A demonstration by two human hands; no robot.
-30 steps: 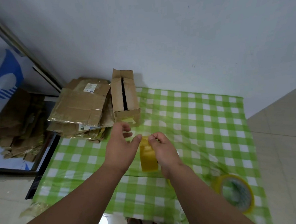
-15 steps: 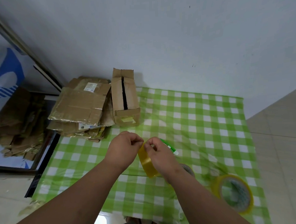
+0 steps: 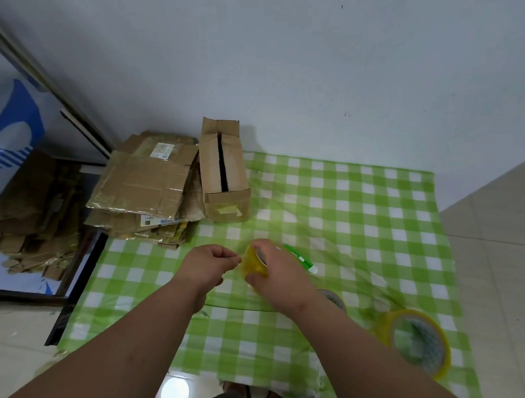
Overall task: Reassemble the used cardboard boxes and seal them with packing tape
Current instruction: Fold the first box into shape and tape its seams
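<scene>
A roll of yellow packing tape (image 3: 254, 261) is gripped in the right hand (image 3: 279, 273) above the checked surface (image 3: 363, 211); the left hand (image 3: 211, 263) pinches its free end at nine o'clock, the reassembled box (image 3: 224, 173) lying at twelve, long axis running away

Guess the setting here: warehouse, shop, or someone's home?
Probably a home or small back room used for packing, not a warehouse: a green checked tablecloth on a table against a plain wall, a stack of flattened used cardboard boxes, and a loose tape roll.
</scene>
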